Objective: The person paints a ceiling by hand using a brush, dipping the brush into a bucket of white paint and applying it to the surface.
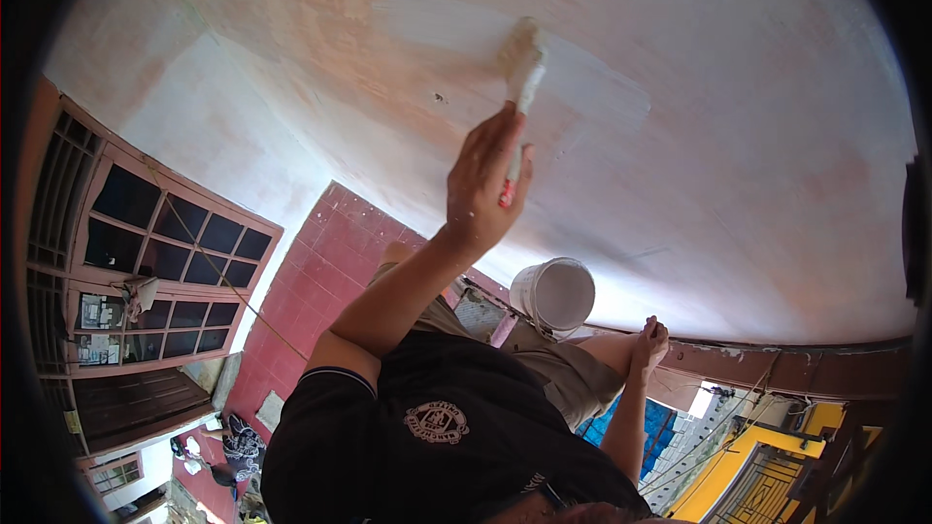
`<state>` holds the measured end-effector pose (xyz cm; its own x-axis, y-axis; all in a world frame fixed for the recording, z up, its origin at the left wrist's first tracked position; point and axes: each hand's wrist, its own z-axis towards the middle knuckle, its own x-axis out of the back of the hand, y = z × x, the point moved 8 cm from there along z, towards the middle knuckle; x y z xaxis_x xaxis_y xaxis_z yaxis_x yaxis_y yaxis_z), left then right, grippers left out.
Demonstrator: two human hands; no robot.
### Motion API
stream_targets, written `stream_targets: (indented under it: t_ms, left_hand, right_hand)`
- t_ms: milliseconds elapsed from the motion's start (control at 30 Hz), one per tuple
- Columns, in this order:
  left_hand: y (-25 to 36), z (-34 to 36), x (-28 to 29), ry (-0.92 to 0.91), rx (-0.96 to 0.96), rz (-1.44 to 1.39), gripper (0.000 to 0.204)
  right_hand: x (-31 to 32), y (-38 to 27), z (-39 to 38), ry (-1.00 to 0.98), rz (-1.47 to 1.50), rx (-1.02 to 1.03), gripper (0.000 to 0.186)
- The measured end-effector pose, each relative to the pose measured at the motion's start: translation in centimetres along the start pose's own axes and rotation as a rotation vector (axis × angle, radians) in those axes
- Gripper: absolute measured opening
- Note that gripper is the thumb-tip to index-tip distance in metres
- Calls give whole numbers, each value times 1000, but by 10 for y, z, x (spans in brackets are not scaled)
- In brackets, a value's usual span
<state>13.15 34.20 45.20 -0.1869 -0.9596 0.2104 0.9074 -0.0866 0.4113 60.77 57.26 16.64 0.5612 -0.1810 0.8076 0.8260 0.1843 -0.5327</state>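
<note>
Jutting from left grip (485, 175): paintbrush (526, 81)

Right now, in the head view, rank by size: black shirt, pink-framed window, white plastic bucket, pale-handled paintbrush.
Black shirt
Pink-framed window
White plastic bucket, pale-handled paintbrush: too close to rank; one wider, the other longer.

The wall (728, 136) is chalky white and pale grey, mottled with peach and dull orange patches. The brush (528, 78) has cream-yellow bristles, a whitish, smeared body and a red handle end. White covers the bucket (525, 289). The wearer's black shirt (388, 471) bears a pale round crest (437, 422) and a thin light stripe around the sleeve; the shorts (568, 369) are khaki-brown. Pale lines grid the dark red floor tiles (311, 267). Dusty-pink window frames (184, 286) surround near-black panes (124, 196). A sheet (660, 427) shows bright blue, a building front (786, 439) yellow.
</note>
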Motion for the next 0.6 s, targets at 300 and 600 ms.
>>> stream_targets:
  t_ms: [300, 600]
  left_hand:
    - [74, -3, -43, -344, -68, -602, 57]
    - [-76, 62, 57, -133, 517, -462, 37]
  right_hand:
    - [2, 0, -1, 2, -10, -23, 33]
    - [3, 2, -1, -4, -36, 0, 32]
